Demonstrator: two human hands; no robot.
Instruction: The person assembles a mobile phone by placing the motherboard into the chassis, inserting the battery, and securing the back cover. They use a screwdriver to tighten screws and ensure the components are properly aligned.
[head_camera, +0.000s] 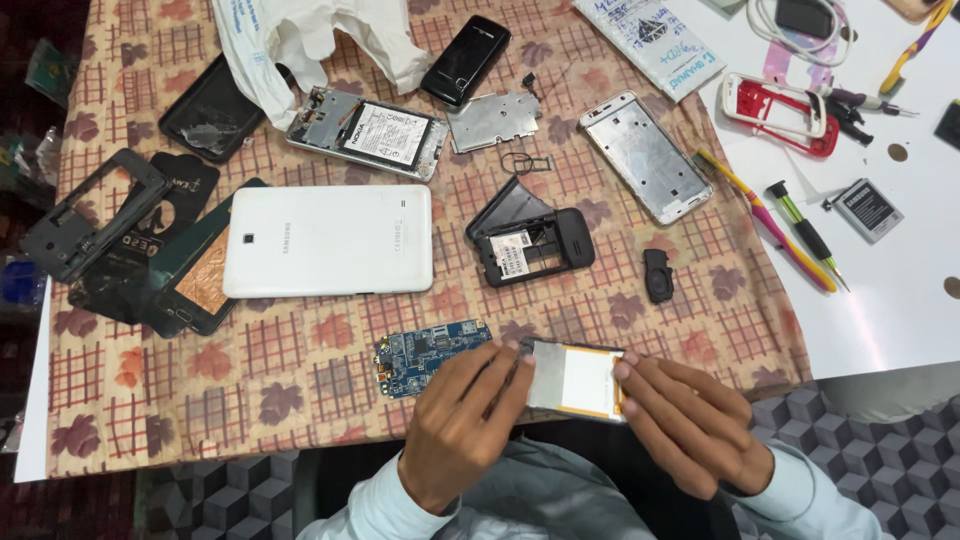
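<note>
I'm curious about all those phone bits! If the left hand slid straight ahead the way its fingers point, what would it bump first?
Probably the black open phone frame. The left hand points up and a little right, across the checked tablecloth, passing right of the blue circuit board. Depth is uncertain.

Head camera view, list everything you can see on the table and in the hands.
Flat battery: one, silver with orange edges, held by both hands.
Circuit board: one, blue, beside left hand.
Tablet: one, white, face down, centre.
Opened phone: one, silver, battery exposed, above tablet.
Black phone: one, top centre.
Phone frame: one, silver, right.
Black housing: one, centre.
Red-white frame: one, far right.
Screwdrivers: two, right.
Tablecloth: checked, leaf-patterned.
Left hand: fingers on battery.
Right hand: fingers on battery.
</note>
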